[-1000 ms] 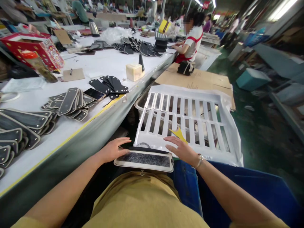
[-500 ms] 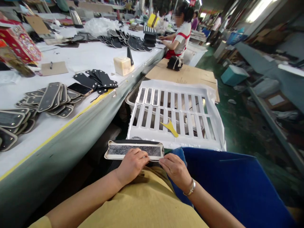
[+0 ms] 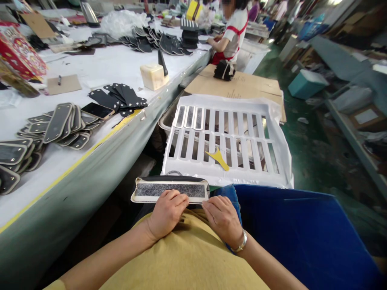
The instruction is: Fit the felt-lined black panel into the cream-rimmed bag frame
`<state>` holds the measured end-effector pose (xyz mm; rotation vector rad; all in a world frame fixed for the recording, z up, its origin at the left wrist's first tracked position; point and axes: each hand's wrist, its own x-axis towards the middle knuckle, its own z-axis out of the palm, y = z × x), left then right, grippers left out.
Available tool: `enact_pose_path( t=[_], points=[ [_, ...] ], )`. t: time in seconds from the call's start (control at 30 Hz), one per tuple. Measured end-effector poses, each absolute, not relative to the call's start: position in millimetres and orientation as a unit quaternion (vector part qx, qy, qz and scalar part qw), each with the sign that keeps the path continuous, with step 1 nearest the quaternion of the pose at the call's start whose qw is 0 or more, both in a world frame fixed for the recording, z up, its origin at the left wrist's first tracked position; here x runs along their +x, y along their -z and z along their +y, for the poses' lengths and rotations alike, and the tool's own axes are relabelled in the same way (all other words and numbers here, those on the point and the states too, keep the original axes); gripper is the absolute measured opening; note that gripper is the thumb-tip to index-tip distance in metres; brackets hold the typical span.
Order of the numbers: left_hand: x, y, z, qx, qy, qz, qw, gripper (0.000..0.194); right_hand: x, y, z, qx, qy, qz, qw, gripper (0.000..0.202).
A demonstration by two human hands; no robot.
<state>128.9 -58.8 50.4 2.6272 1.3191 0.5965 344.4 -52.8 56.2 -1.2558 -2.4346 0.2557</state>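
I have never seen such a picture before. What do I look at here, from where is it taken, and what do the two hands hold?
No machine is involved: a person works with two bare hands, and a camera worn on the head looks forward and down, so the arms enter from the bottom edge.

The left hand and the right hand both grip the near edge of a flat oblong piece with a grey middle and a pale border, held over the lap. The fingers of the left hand lie on top of it.

Ahead lies a white slotted tray with a small yellow scrap on it. On the right is a blue bin. On the left, a long white table carries stacks of similar pieces and a phone. Another person sits further along the table.
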Motion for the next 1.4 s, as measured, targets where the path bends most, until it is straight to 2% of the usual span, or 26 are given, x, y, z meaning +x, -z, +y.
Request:
enact_pose_path(
  t=[0.2, 0.4, 0.7, 0.87, 1.0, 1.13, 1.3, 1.4],
  points=[
    [126.2, -41.2, -59.2, 0.884, -0.215, 0.414, 0.026, 0.019, 348.6, -43.2, -54.8, -0.440, -0.086, -0.857, 0.254, 0.014],
    [126.8, -44.3, -58.8, 0.875, -0.226, 0.425, 0.041, 0.018, 342.8, -44.6, -55.6, -0.484, -0.123, -0.827, 0.257, 0.015],
    [135.3, -53.5, -55.6, 0.842, -0.205, 0.487, 0.109, 0.017, 325.0, -45.9, -59.3, -0.552, -0.094, -0.781, 0.275, 0.017],
    [139.6, -60.6, -49.0, 0.815, -0.189, 0.523, 0.164, 0.015, 321.7, -47.9, -57.0, -0.595, -0.146, -0.757, 0.225, 0.013],
    [142.1, -67.6, -39.4, 0.791, -0.161, 0.549, 0.218, 0.008, 320.2, -47.5, -53.0, -0.630, -0.199, -0.711, 0.240, 0.002],
    [143.9, -72.1, -31.3, 0.783, -0.129, 0.560, 0.239, 0.008, 321.4, -43.7, -47.3, -0.670, -0.275, -0.639, 0.262, 0.020],
    [145.0, -74.8, -29.1, 0.782, -0.117, 0.565, 0.238, 0.006, 322.6, -38.9, -39.7, -0.679, -0.341, -0.600, 0.250, 0.021],
    [144.6, -75.5, -30.0, 0.782, -0.119, 0.565, 0.234, 0.005, 321.3, -42.1, -42.1, -0.694, -0.315, -0.600, 0.241, 0.024]
  ],
)
